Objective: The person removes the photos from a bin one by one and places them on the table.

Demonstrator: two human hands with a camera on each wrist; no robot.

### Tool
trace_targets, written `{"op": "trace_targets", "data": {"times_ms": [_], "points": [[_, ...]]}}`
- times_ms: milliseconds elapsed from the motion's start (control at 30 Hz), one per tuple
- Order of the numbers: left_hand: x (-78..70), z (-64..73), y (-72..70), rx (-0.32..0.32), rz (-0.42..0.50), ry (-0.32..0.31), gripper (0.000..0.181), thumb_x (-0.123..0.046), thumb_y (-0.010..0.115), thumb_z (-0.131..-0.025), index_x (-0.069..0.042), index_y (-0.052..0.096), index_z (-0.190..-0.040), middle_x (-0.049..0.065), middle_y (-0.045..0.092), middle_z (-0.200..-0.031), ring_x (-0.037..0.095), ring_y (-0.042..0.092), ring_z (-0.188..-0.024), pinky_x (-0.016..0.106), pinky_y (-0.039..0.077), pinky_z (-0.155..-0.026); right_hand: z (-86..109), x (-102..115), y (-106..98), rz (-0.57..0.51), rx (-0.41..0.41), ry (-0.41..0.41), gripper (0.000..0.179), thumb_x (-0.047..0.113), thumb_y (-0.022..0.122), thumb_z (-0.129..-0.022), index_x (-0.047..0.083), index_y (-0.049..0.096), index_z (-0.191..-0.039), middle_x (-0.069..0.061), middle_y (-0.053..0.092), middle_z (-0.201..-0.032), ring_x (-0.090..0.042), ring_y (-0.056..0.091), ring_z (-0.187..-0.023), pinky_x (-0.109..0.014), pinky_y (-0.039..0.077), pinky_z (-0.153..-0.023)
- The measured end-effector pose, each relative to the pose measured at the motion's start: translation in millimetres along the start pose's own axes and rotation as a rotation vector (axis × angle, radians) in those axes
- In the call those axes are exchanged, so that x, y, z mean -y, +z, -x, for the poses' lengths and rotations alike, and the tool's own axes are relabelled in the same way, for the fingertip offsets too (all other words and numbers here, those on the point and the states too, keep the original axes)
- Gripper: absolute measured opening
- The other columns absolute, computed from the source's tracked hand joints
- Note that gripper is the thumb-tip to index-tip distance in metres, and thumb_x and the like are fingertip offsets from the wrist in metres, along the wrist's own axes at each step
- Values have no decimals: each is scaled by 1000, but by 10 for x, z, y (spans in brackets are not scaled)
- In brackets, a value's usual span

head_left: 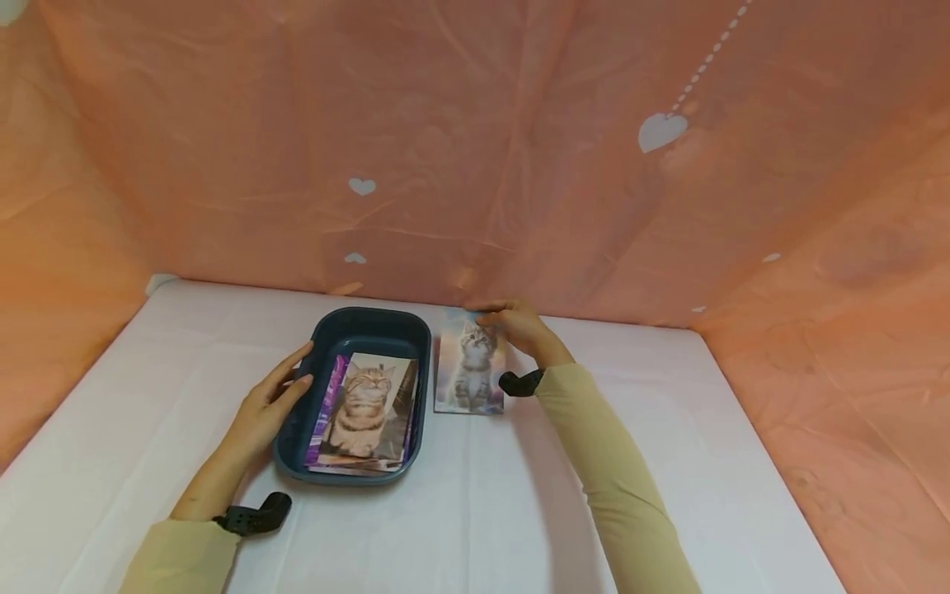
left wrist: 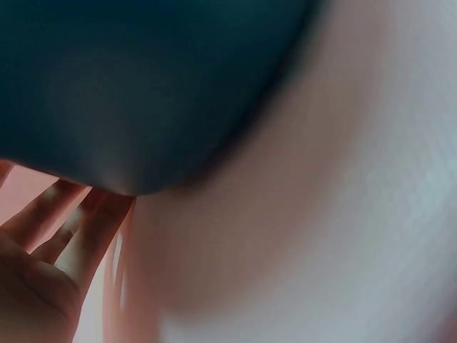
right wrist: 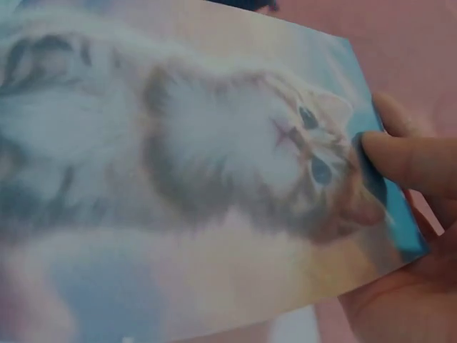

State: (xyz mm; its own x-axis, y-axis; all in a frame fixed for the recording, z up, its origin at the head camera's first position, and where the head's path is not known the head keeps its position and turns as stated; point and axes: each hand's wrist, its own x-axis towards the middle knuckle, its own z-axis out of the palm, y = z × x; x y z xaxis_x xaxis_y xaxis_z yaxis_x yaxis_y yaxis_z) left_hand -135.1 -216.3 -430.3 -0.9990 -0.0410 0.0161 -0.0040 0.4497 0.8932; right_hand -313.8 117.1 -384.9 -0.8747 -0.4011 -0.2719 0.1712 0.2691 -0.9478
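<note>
My right hand [head_left: 523, 330] pinches the top edge of a kitten picture card [head_left: 472, 371], with the thumb on its printed face. In the right wrist view the card [right wrist: 214, 143] fills much of the picture, its kitten lying sideways. My left hand [head_left: 263, 404] holds the left rim of a dark blue tray [head_left: 374, 323], thumb over the rim. From the left wrist view, its fingers [left wrist: 93, 236] reach the tray's outer wall. Inside the tray lies a pile of cards, topped by a tabby cat card [head_left: 364, 412]; purple card edges [head_left: 326, 404] show beneath.
Under everything lies a white table cover [head_left: 475, 511]. An orange cloth [head_left: 445, 124] with pale hearts rises behind and at both sides. Black wrist cameras [head_left: 256, 516] are strapped to both wrists. The kitten card is just right of the tray.
</note>
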Motion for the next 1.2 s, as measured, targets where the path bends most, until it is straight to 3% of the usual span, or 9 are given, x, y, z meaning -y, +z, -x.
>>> {"op": "trace_targets", "data": {"times_ms": [167, 300, 467, 633, 767, 967, 1200], "points": [[17, 4, -2, 4, 6, 0, 53, -38, 40, -98, -27, 25, -147, 28, 36, -141, 45, 42, -121, 64, 32, -97, -100, -148, 4, 12, -18, 15, 35, 6, 57, -89, 7, 59, -124, -6, 48, -139, -22, 38, -133, -40, 30, -110], [12, 5, -4, 5, 18, -4, 53, -39, 41, -98, -27, 25, -147, 27, 36, -142, 44, 42, -122, 63, 32, -98, -158, -256, 6, 10, -34, 14, 34, 6, 58, -88, 8, 61, -122, -5, 51, -137, -22, 43, -128, -33, 40, -100], [12, 11, 5, 0, 9, 5, 52, -35, 41, -98, -27, 26, -147, 24, 43, -137, 35, 48, -117, 53, 39, -96, -209, -360, 17, -16, -23, 21, 35, 5, 59, -87, 7, 60, -123, -2, 50, -137, -21, 46, -125, -25, 44, -86], [11, 15, -1, 4, 25, -1, 53, -38, 41, -98, -27, 26, -147, 26, 38, -140, 40, 44, -121, 59, 36, -97, -243, -398, 45, -66, -39, 11, 37, 2, 59, -87, 4, 59, -123, -5, 51, -136, -18, 53, -114, -25, 47, -84], [19, 18, 4, -1, 27, -2, 53, -38, 42, -97, -26, 26, -147, 26, 38, -140, 42, 43, -121, 61, 34, -97, -266, -443, 41, -112, -78, 10, 35, 2, 61, -85, 5, 62, -120, -9, 60, -126, -14, 59, -105, -24, 47, -85], [34, 14, 23, 4, 23, 7, 53, -38, 41, -98, -27, 25, -147, 26, 40, -139, 41, 44, -120, 61, 34, -98, -271, -468, 6, -72, -139, -9, 34, 6, 62, -85, 10, 64, -118, -9, 62, -122, -21, 54, -118, -35, 41, -101], [24, 7, -2, 4, 11, 5, 53, -38, 41, -98, -27, 25, -147, 26, 40, -138, 42, 44, -120, 61, 35, -97, -235, -368, 79, -7, -235, -48, 33, 11, 62, -85, 10, 64, -118, -12, 60, -123, -24, 52, -118, -39, 43, -98]]}}
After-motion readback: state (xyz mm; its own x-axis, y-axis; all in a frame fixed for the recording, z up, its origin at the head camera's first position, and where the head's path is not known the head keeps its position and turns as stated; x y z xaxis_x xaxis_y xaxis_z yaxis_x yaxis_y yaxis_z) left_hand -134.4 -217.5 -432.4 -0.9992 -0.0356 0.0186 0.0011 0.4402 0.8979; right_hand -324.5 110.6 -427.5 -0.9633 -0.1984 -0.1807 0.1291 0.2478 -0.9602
